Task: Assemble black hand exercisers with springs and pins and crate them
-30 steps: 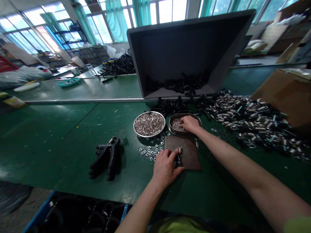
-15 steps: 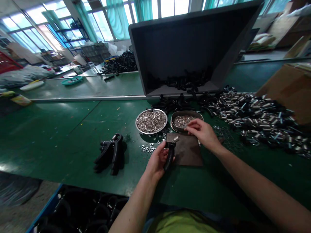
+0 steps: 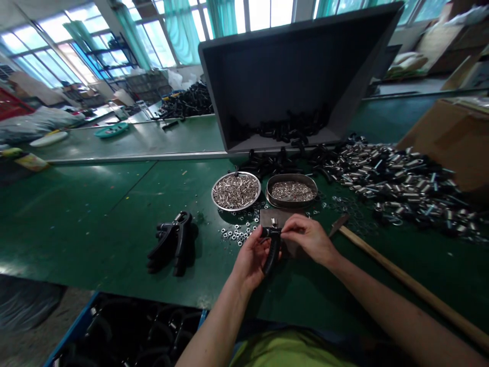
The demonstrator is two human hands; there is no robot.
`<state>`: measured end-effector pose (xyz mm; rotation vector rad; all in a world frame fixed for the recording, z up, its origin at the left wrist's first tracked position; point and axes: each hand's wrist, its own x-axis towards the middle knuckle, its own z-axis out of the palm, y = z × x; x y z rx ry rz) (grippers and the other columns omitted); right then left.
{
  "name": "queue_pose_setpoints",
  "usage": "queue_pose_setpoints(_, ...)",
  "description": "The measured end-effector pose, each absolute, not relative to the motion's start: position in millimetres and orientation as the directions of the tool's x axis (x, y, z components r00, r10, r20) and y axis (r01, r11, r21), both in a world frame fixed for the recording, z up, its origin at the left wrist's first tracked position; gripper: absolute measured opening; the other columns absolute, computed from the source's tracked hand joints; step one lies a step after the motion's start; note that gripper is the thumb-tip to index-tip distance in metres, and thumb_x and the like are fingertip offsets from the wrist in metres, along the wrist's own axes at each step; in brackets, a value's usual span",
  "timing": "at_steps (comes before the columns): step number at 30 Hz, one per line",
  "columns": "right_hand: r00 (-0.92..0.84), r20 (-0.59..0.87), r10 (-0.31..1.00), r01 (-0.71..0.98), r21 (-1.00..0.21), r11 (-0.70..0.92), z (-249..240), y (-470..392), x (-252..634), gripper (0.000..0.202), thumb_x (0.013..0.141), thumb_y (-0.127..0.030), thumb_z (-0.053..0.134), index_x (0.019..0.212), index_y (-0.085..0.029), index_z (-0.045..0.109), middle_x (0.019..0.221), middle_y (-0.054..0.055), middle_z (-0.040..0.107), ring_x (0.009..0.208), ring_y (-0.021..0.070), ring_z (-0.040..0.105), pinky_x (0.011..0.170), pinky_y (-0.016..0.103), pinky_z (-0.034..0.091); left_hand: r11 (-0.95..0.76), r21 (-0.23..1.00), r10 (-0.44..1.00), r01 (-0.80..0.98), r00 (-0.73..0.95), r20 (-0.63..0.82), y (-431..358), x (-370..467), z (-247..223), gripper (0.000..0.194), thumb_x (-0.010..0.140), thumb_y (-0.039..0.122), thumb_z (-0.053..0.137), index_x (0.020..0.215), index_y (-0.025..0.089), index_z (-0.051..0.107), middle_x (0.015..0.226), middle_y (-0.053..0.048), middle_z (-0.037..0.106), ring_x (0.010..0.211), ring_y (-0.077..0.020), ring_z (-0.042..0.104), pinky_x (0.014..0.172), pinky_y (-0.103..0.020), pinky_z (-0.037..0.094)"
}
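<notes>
My left hand (image 3: pixel 250 260) is wrapped round a black hand grip handle (image 3: pixel 272 252), held upright with a metal spring (image 3: pixel 274 221) at its top. My right hand (image 3: pixel 307 238) is pinched against the right side of the handle's head; whatever small part its fingertips hold is too small to make out. Beneath both hands lies a brown metal plate (image 3: pixel 266 217). Beyond them are a round dish of small metal pins (image 3: pixel 236 191) and an oval tin of tiny metal parts (image 3: pixel 292 190). Loose nuts (image 3: pixel 234 234) are scattered left of the plate.
A hammer (image 3: pixel 382 257) lies at the right. Assembled hand grips (image 3: pixel 173 242) stand on the left. Behind is a large grey bin (image 3: pixel 225 102) tipped on its side, with black handles spilling out. Springs and handles (image 3: pixel 397 178) heap up beside a cardboard box (image 3: pixel 446 142).
My right hand has moved from the oval tin back to the handle's head. My left hand has turned the handle more upright. The hammer now shows beside my right forearm.
</notes>
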<state>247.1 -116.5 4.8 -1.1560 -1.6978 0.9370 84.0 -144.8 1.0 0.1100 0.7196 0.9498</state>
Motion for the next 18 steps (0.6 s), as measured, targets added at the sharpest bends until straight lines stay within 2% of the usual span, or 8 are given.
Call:
queue_pose_setpoints(4, -0.200, 0.213, 0.956, 0.315, -0.910, 0.268, 3, -117, 253, 0.010, 0.074, -0.027, 0.066, 0.068, -0.020, 0.063, 0.074, 0.001, 0.062, 0.073, 0.0167, 0.060, 0.068, 0.030, 0.046, 0.607, 0.475, 0.779, -0.637, 0.361, -0.512, -142, 85, -4, 0.033, 0.077, 0.043, 0.065, 0.087, 0.012, 0.064, 0.070, -0.003, 0.063, 0.058, -0.0110, 0.059, 0.066, -0.027, 0.053)
queue_pose_setpoints(7, -0.245, 0.238, 0.940, 0.411, -0.853, 0.323, -3, -111, 264, 0.009, 0.076, -0.027, 0.065, 0.081, -0.021, 0.060, 0.077, 0.000, 0.062, 0.070, 0.0154, 0.058, 0.064, 0.027, 0.045, 0.561, 0.665, 0.827, -0.494, 0.365, -0.427, -135, 83, -4, 0.040, 0.070, 0.041, 0.071, 0.099, 0.014, 0.066, 0.084, -0.005, 0.067, 0.072, -0.0142, 0.062, 0.070, -0.026, 0.051)
queue_pose_setpoints(9, -0.342, 0.328, 0.880, 0.551, -0.689, 0.471, -10, -105, 275, 0.008, 0.081, -0.027, 0.061, 0.086, -0.021, 0.060, 0.081, 0.002, 0.064, 0.072, 0.0154, 0.057, 0.064, 0.027, 0.042, 0.459, 0.827, 0.864, -0.325, 0.381, -0.330, -128, 82, -4, 0.047, 0.067, 0.036, 0.073, 0.109, 0.016, 0.065, 0.096, -0.006, 0.068, 0.086, -0.0186, 0.062, 0.081, -0.030, 0.048)
queue_pose_setpoints(12, -0.573, 0.405, 0.712, 0.690, -0.230, 0.687, -24, -99, 288, 0.015, 0.089, -0.026, 0.051, 0.081, -0.020, 0.062, 0.077, 0.004, 0.064, 0.071, 0.0157, 0.055, 0.063, 0.028, 0.036, 0.170, 0.983, 0.902, 0.066, 0.391, -0.182, -121, 84, -4, 0.057, 0.064, 0.036, 0.076, 0.116, 0.018, 0.062, 0.106, -0.007, 0.066, 0.101, -0.0242, 0.058, 0.092, -0.037, 0.042)
queue_pose_setpoints(14, -0.675, 0.381, 0.631, 0.683, 0.000, 0.730, -32, -98, 293, 0.023, 0.092, -0.023, 0.046, 0.076, -0.020, 0.063, 0.068, 0.004, 0.062, 0.065, 0.0149, 0.051, 0.059, 0.029, 0.031, -0.111, 0.925, 0.912, 0.364, 0.408, -0.051, -122, 88, -6, 0.061, 0.064, 0.041, 0.076, 0.118, 0.019, 0.060, 0.109, -0.008, 0.064, 0.104, -0.0264, 0.055, 0.095, -0.041, 0.040)
queue_pose_setpoints(16, -0.713, 0.369, 0.596, 0.666, 0.092, 0.740, -36, -100, 295, 0.026, 0.093, -0.022, 0.044, 0.075, -0.019, 0.063, 0.064, 0.003, 0.060, 0.062, 0.0145, 0.049, 0.058, 0.030, 0.028, -0.348, 0.740, 0.888, 0.576, 0.456, 0.064, -127, 92, -11, 0.064, 0.065, 0.045, 0.075, 0.120, 0.019, 0.057, 0.109, -0.009, 0.063, 0.104, -0.0273, 0.053, 0.094, -0.043, 0.040)
queue_pose_setpoints(18, -0.726, 0.371, 0.579, 0.656, 0.122, 0.745, -34, -105, 297, 0.027, 0.094, -0.025, 0.044, 0.076, -0.019, 0.062, 0.066, 0.002, 0.060, 0.063, 0.0148, 0.050, 0.058, 0.030, 0.028, -0.470, 0.571, 0.857, 0.673, 0.503, 0.112, -135, 95, -16, 0.064, 0.068, 0.046, 0.072, 0.124, 0.019, 0.053, 0.107, -0.009, 0.063, 0.102, -0.0273, 0.052, 0.092, -0.043, 0.041)
